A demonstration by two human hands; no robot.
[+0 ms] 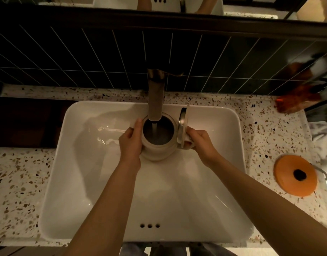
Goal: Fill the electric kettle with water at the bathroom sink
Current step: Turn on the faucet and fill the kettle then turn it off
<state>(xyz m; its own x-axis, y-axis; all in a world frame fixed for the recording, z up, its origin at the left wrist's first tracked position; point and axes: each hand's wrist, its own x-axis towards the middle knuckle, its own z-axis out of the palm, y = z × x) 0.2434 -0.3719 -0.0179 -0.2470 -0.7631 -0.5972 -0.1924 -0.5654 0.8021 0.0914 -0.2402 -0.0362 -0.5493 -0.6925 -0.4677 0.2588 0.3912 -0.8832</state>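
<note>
Head view: filling step under way. The kettle is held upright over the sink, lid flipped open to the right, its mouth directly below the faucet; a thin stream of water falls inside. The left hand is curled against the kettle's left wall; the right hand is closed round the handle. Level inside unclear. Next, in my judgement: hold steady, watch the level, then shut off the tap.
</note>
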